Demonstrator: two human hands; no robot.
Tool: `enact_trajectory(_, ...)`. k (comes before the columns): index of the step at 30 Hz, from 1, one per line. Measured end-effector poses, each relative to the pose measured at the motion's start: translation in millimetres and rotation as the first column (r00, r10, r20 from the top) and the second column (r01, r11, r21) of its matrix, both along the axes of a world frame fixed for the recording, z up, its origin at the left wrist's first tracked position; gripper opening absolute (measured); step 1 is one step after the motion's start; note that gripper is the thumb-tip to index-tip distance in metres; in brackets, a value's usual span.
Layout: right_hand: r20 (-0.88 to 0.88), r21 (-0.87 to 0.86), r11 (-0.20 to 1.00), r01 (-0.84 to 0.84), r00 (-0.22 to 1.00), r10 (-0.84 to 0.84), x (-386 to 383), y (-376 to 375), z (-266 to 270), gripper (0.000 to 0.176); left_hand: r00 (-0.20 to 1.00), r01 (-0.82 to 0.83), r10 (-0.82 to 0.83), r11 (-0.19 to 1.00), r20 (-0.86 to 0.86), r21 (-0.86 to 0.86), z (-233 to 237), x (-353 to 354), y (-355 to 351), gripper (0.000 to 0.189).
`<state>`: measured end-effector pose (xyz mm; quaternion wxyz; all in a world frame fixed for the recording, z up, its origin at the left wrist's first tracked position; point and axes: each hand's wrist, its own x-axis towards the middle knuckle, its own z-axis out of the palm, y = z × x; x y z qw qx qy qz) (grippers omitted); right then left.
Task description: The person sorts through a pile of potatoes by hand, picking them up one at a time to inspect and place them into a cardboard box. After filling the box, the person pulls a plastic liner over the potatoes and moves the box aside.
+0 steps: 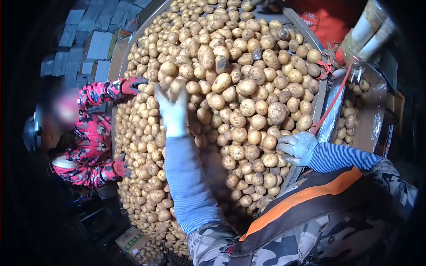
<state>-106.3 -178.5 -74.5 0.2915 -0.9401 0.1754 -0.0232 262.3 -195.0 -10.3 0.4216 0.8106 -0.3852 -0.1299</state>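
Observation:
My left hand (pixel 172 108), in a pale glove, reaches over the middle of a large heap of potatoes (pixel 246 87). Its fingers are smeared by motion, and a blurred potato (pixel 177 86) sits between the thumb and the fingers. At the right edge of the heap rests my right hand (pixel 298 147), also gloved, with its fingers stretched out over the potatoes and nothing gripped. Some potatoes in the heap carry dark, dirty patches. Below my left hand, beside the forearm, the potatoes are shadowed and blurred.
Across the heap on the left, a person in a pink patterned jacket (pixel 95 126) has both gloved hands at the potatoes. A metal rim (pixel 306 26) edges the heap. More potatoes lie in a lined box (pixel 370 113) at right, near a red cord (pixel 333 99). Stacked boxes (pixel 100 45) stand upper left.

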Motion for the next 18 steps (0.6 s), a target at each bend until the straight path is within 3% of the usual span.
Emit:
enact_trajectory(2, -0.012, -0.004, 1.000, -0.015, 1.000, 0.015, -0.4, 1.3, -2.1, 0.037, 0.969, 0.048, -0.150, 0.892, 0.194, 0.449, -4.4, 0.8, 52.6, 0.066)
enact_trajectory(4, -0.022, 0.015, 1.000, -0.015, 1.000, 0.016, 0.2, 1.6, -0.3, 0.037, 0.940, -0.006, -0.278, 0.566, 0.198, 0.824, 7.7, -31.2, 86.0, 0.056)
enact_trajectory(5, -0.021, 0.022, 1.000, -0.018, 1.000, 0.018, 0.2, 0.6, 0.9, 0.036, 0.896, -0.044, -0.377, 0.454, 0.236, 0.890, -2.3, -45.3, 101.6, 0.058)
enact_trajectory(6, -0.020, 0.030, 0.999, -0.019, 1.000, 0.020, -0.1, 1.1, 2.5, 0.036, 0.842, -0.095, -0.476, 0.335, 0.255, 0.937, -19.9, -57.1, 118.6, 0.060)
enact_trajectory(8, -0.024, 0.029, 1.000, -0.010, 1.000, 0.011, 0.5, 2.1, 3.5, 0.036, 0.650, -0.241, -0.525, 0.543, 0.549, 0.804, -50.1, -76.0, 146.6, 0.063)
enact_trajectory(9, -0.026, 0.017, 1.000, -0.009, 1.000, 0.009, 0.8, 1.9, 3.9, 0.036, 0.720, -0.249, -0.475, 0.503, 0.506, 0.827, -53.2, -77.3, 144.0, 0.066)
enact_trajectory(12, -0.035, 0.013, 1.000, -0.011, 0.999, 0.011, 0.8, 0.8, 8.4, 0.037, 0.813, -0.210, -0.331, 0.602, 0.479, 0.771, -66.6, -62.2, 127.4, 0.064)
enact_trajectory(13, -0.045, 0.025, 1.000, -0.015, 0.999, 0.016, 1.3, 0.6, 13.7, 0.038, 0.874, -0.179, -0.297, 0.538, 0.384, 0.824, -49.8, -60.8, 112.2, 0.062)
enact_trajectory(14, -0.053, 0.037, 0.999, -0.014, 0.998, 0.016, 2.0, 1.5, 17.3, 0.038, 0.843, -0.155, -0.409, 0.435, 0.348, 0.887, -64.0, -41.5, 107.7, 0.060)
enact_trajectory(16, -0.020, 0.009, 1.000, 0.010, 1.000, -0.010, 0.1, 4.4, 9.9, 0.040, 0.931, -0.135, -0.304, 0.229, 0.203, 0.964, -33.5, -52.6, 77.1, 0.064)
enact_trajectory(18, 0.017, -0.012, 1.000, 0.010, 1.000, -0.010, -0.7, 4.4, 10.4, 0.040, 0.921, -0.110, -0.338, 0.251, 0.194, 0.962, -35.3, -52.1, 82.0, 0.066)
